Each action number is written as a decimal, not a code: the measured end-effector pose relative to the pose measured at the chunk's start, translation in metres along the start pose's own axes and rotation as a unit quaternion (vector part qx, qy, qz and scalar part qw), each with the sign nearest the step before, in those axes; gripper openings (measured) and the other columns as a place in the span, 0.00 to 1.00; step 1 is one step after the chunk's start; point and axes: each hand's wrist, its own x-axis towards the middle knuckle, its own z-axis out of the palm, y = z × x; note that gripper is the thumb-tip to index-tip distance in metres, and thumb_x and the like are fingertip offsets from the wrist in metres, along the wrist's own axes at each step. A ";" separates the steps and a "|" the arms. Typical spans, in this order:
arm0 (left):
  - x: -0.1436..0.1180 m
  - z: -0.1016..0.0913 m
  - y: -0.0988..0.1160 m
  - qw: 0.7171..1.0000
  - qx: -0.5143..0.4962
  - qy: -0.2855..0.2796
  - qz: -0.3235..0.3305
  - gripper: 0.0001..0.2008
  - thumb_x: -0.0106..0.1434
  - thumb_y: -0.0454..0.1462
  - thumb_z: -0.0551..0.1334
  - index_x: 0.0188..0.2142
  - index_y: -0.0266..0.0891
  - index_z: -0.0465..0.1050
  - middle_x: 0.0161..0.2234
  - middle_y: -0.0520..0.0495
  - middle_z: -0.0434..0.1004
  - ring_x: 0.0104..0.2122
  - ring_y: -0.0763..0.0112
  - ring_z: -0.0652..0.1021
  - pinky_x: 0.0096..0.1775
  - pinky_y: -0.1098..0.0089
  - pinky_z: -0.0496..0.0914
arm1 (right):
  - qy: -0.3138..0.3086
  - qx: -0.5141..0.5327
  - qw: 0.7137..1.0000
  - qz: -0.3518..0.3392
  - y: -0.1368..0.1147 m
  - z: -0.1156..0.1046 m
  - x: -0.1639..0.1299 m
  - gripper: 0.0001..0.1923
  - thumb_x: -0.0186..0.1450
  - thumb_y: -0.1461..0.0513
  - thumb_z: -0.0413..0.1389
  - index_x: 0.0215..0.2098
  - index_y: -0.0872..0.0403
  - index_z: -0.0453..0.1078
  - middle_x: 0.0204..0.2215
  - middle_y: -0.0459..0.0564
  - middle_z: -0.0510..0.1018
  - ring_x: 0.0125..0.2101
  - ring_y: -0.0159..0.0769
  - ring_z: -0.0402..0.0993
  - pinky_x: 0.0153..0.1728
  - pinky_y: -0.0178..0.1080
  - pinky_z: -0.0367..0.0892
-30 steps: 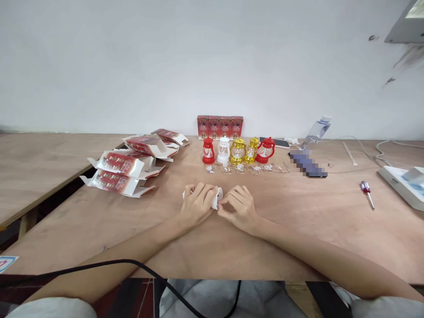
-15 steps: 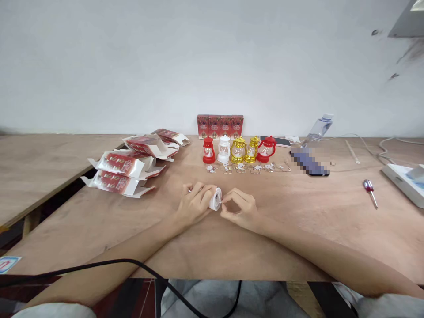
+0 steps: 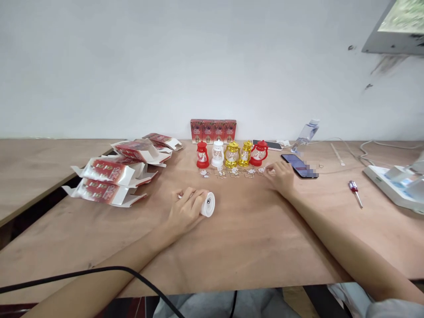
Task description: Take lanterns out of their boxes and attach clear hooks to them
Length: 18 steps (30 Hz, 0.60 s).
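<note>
My left hand (image 3: 186, 208) is wrapped round a small white lantern (image 3: 208, 205) that lies on its side. The lantern's round underside faces right, with a bit of metal showing in its middle. Farther off, my right hand (image 3: 281, 177) reaches to the right end of a row of small wire pieces with white tags (image 3: 234, 172). Its fingertips are pressed together there, and what they hold is too small to make out. Behind the row stand a red lantern (image 3: 202, 155), a white lantern (image 3: 217, 154), gold lanterns (image 3: 232, 155) and another red lantern (image 3: 259, 154).
Several red boxes (image 3: 213, 131) stand against the wall. Opened red cartons (image 3: 106, 172) pile up at left. Rightward are a phone (image 3: 296, 164), a tilted water bottle (image 3: 306, 134), a screwdriver (image 3: 355, 192) and a white tray (image 3: 391, 185). A black cable (image 3: 109, 268) crosses the front.
My right hand has left the lantern's underside and moved right and away, to the end of the row of wire pieces. My left hand still holds the lantern. The view has shifted slightly right.
</note>
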 end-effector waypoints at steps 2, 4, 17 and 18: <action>0.001 -0.001 0.002 1.000 -0.004 0.005 0.005 0.04 0.62 0.34 0.55 0.36 0.36 0.66 0.31 0.47 0.80 0.29 0.70 0.74 0.33 0.65 0.52 | -0.019 -0.030 0.998 0.056 0.024 -0.004 0.005 0.08 0.59 0.61 0.52 0.23 0.54 0.66 0.23 0.52 0.72 0.29 0.37 0.64 0.33 0.40 0.57; 0.002 -0.001 0.003 1.000 -0.009 0.003 0.009 0.04 0.61 0.33 0.55 0.36 0.36 0.66 0.32 0.48 0.80 0.30 0.70 0.74 0.33 0.65 0.52 | -0.033 -0.047 0.994 0.091 0.035 -0.006 0.006 0.10 0.59 0.60 0.52 0.22 0.54 0.67 0.23 0.52 0.72 0.28 0.37 0.64 0.32 0.40 0.57; -0.004 0.005 0.003 0.999 -0.034 -0.017 -0.001 0.09 0.60 0.32 0.58 0.42 0.37 0.68 0.36 0.47 0.80 0.36 0.67 0.75 0.37 0.63 0.53 | 0.069 0.081 0.993 0.055 -0.017 0.008 -0.009 0.09 0.62 0.59 0.53 0.28 0.55 0.69 0.23 0.48 0.74 0.23 0.32 0.66 0.28 0.36 0.60; -0.004 0.005 0.004 0.999 -0.034 -0.019 -0.001 0.09 0.60 0.33 0.58 0.42 0.38 0.68 0.36 0.47 0.80 0.36 0.67 0.75 0.37 0.63 0.53 | 0.070 0.121 0.990 0.002 -0.038 0.007 -0.013 0.09 0.63 0.59 0.53 0.28 0.54 0.69 0.22 0.47 0.73 0.23 0.32 0.66 0.28 0.36 0.61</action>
